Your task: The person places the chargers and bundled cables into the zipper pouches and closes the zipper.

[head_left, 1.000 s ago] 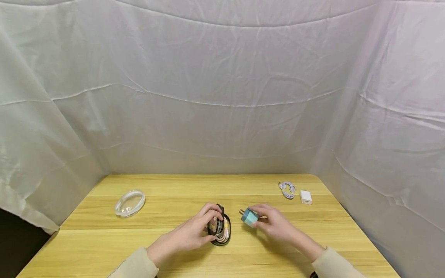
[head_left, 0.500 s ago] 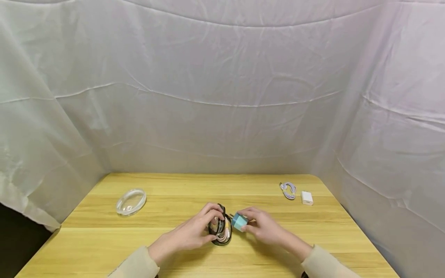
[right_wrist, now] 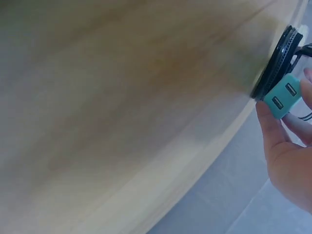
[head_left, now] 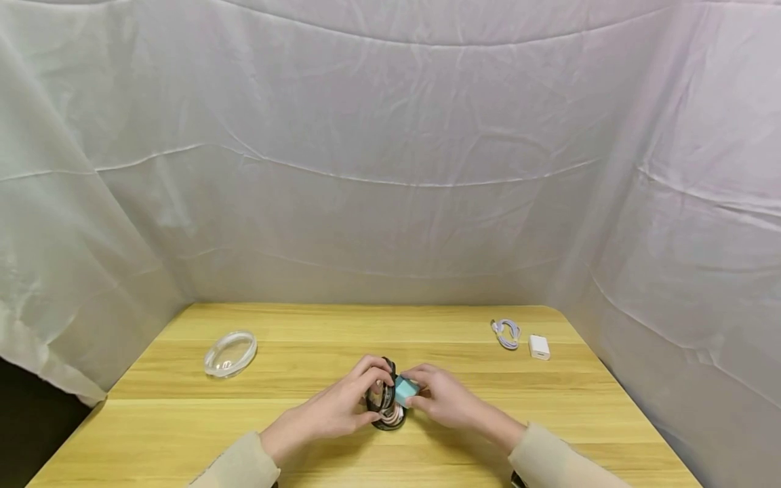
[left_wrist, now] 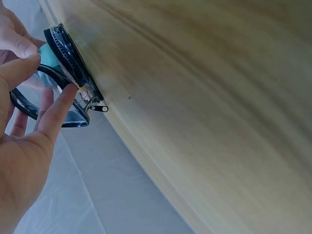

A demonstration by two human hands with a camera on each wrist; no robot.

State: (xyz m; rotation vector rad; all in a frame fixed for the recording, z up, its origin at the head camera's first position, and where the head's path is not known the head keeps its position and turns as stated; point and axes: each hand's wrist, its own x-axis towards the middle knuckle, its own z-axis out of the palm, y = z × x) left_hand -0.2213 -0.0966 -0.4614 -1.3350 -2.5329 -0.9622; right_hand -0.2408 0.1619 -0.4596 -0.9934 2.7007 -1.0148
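Hands meet at the near middle of the table (head_left: 293, 352). A second ago the right hand (head_left: 442, 401) held the teal charger (head_left: 405, 390) well to the right of the pouch, prongs pointing left; it has since carried the charger leftward until it sits at the mouth of the round zip pouch (head_left: 384, 405). The left hand (head_left: 342, 407) has kept its place, fingers curled round the pouch's rim.

In the right wrist view the teal charger (right_wrist: 283, 95) is pinched between thumb and fingers of the right hand (right_wrist: 292, 156), its flat face with two USB slots turned outward, away from the pouch (right_wrist: 279, 62); its long axis runs across the table, left to right, prong end toward the pouch. In the left wrist view the left hand (left_wrist: 24, 141) pinches the pouch (left_wrist: 68, 66), which stands on edge on the table, its opening facing right.

Pouch walls are clear soft plastic edged with a black zipper band and a small metal pull; coiled cables show inside. Charger is a small matte plastic block with squared corners. Table is pale wood with a long straight grain.

Far left lies a clear round lid (head_left: 230, 354); far right, a coiled white cable (head_left: 506, 333) just beside a white charger block (head_left: 538, 347). White wrinkled cloth (head_left: 390, 169) hangs behind.
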